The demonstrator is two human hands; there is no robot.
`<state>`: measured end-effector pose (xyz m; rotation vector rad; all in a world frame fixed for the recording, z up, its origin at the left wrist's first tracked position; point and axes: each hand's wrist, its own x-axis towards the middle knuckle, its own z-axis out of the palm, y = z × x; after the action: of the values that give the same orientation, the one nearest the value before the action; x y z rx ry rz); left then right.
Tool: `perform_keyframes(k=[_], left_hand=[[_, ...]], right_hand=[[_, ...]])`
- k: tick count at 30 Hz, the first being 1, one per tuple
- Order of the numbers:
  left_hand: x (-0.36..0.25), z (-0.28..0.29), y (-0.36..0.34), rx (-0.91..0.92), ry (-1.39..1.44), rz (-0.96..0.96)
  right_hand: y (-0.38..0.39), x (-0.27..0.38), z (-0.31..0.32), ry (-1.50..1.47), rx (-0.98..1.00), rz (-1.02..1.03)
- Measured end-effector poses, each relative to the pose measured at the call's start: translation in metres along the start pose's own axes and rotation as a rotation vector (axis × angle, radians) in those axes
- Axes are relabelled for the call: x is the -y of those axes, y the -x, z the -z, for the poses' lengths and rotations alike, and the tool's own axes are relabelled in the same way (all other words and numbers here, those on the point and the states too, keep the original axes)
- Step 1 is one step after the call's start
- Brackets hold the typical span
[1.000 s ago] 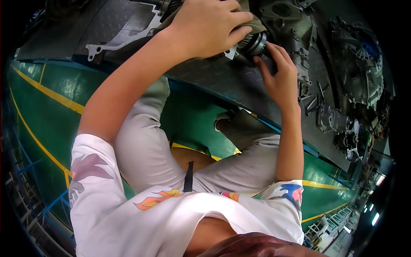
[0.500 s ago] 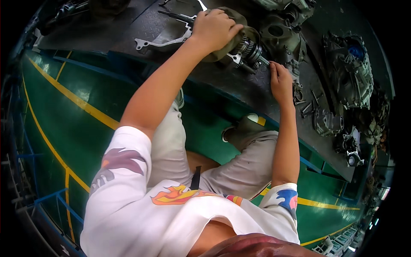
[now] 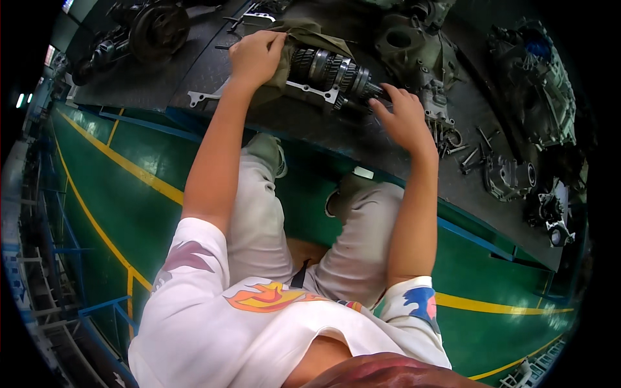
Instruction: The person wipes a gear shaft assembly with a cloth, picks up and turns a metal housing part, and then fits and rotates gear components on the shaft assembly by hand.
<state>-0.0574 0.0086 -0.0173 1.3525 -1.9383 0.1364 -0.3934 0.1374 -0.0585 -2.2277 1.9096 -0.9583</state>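
A gear shaft [image 3: 330, 71] with several toothed gears lies across the workbench, beside a pale metal housing bracket [image 3: 312, 90]. My left hand [image 3: 255, 59] is closed on an olive cloth [image 3: 279, 76], which bunches around the shaft's left end and spreads behind it. At the opposite end, my right hand [image 3: 404, 116] has its thumb and fingers around the narrow splined tip. Part of a second, smaller shaft [image 3: 349, 105] shows below the gears. The cloth and left hand hide the left end of the gear shaft.
Metal gearbox housings [image 3: 424, 55] stand behind my right hand, with a larger casing [image 3: 537, 84] farther right. Loose bolts [image 3: 479, 150] and a small casting [image 3: 508, 178] lie near the bench [image 3: 446, 171] edge. A dark round drum part [image 3: 158, 32] sits far left.
My left hand and the cloth have moved left along the gear shaft, uncovering more gears. My right hand has shifted slightly left and stays at the shaft's tip.
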Motion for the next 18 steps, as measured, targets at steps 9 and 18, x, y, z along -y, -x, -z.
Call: perform_keyframes(k=[9,18], left_hand=[[-0.025,-0.006,0.004,-0.067,0.104,-0.112],[-0.053,-0.024,0.019,-0.183,0.017,-0.237]], right_hand=[[0.008,0.030,-0.046,-0.131,-0.311,0.005],[0.007,0.033,-0.052,-0.243,-0.448,-0.021]])
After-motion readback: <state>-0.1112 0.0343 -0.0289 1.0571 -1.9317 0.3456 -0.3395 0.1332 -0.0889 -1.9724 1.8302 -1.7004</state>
